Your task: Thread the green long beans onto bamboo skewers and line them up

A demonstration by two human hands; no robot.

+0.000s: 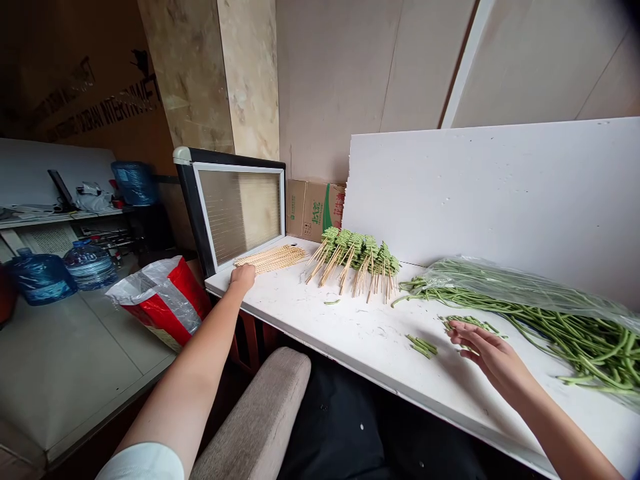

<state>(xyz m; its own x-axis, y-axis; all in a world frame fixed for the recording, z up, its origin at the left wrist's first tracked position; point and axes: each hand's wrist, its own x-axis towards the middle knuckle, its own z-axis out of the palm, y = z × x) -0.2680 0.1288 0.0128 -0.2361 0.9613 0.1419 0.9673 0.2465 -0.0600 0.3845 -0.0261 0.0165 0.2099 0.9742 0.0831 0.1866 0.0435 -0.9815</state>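
**Left hand (244,276) at the sticks (277,257), right hand (483,347) by the cut beans (473,321)**

Nearest, a padded armrest (273,407) and dark-clad legs (330,427) sit close against the front edge of the white table (360,333), with only a narrow dark gap between. The right hand is open, fingers loosely parted and slightly bent, its tips just beside the loose heap of cut beans. A small bundle of cut pieces (423,346) lies to its left, well inside the front edge.

The left arm reaches past the armrest to the table's left corner. There the left hand's fingers curl at the near ends of the sticks, right by the edge; whether they grip any cannot be told. The sticks lie flat, fanned side by side. A broad stretch of white tabletop separates the two hands, broken by one stray bean piece (332,302) and some scraps.

Farther back, skewered beans (360,250) form a long row, bare stick ends toward the person. Long beans (590,340), partly under clear plastic (530,287), crowd the right side. A framed panel (240,213), a cardboard box (315,210) and an upright white board (490,200) bound the far side.
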